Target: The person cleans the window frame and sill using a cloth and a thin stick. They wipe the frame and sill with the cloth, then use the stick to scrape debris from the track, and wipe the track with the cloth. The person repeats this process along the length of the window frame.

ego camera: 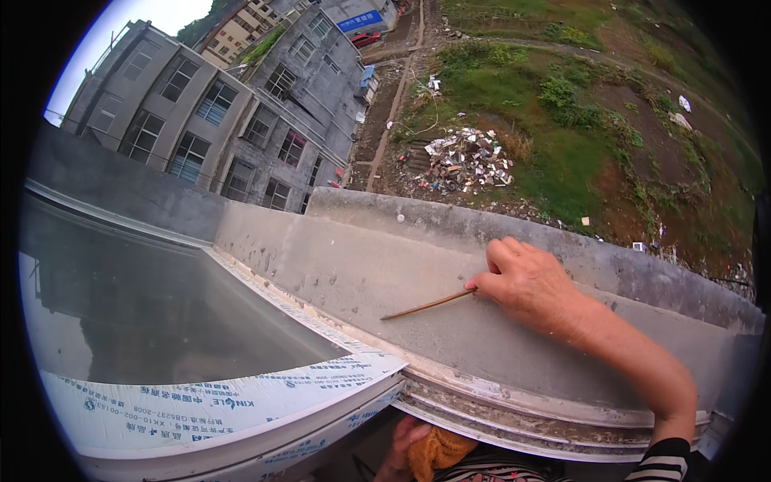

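My right hand (530,289) reaches out over the concrete window ledge (361,265) and pinches a thin brown stick (429,304) between thumb and fingers. The stick's dark tip points left, at the ledge's surface. Below the sill, at the bottom of the view, my left hand (405,443) holds a bunched orange cloth (443,449); part of this hand is hidden by the window frame. Between the hands runs the sliding window's bottom track (512,422), its grooves filled with dirt.
On the left stands a window sash (241,403) with printed protective film on its frame and a glass pane (181,313). A raised concrete edge (433,217) bounds the ledge outside. Far below lie a rubbish heap (470,159) and grass; grey buildings (241,120) rise beyond.
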`<control>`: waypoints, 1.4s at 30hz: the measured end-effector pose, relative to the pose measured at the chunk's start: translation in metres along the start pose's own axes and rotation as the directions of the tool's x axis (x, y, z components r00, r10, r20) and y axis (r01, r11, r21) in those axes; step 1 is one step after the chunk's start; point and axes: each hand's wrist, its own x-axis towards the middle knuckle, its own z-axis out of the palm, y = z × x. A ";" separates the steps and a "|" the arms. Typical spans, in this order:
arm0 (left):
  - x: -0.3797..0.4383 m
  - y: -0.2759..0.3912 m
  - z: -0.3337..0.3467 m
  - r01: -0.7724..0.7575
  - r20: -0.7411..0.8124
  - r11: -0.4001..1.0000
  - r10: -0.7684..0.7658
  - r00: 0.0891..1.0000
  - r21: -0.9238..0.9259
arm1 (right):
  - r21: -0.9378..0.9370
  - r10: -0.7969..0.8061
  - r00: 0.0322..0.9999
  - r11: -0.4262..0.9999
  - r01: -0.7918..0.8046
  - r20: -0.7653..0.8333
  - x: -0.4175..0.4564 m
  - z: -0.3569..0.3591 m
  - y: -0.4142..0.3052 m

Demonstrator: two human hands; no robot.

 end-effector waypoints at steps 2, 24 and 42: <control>0.000 0.002 0.002 0.017 -0.001 1.000 -0.017 1.000 0.006 | -0.021 -0.037 0.998 0.999 0.036 -0.060 0.035 0.021 0.006; -0.014 0.004 -0.014 0.098 -0.095 0.995 -0.099 0.991 -0.019 | -0.154 0.241 0.941 0.947 -0.281 -0.237 0.206 0.107 0.008; 0.008 0.017 0.002 -0.200 0.096 0.979 0.195 0.976 0.047 | 0.191 0.423 0.899 0.897 -0.399 -0.108 0.021 -0.075 0.004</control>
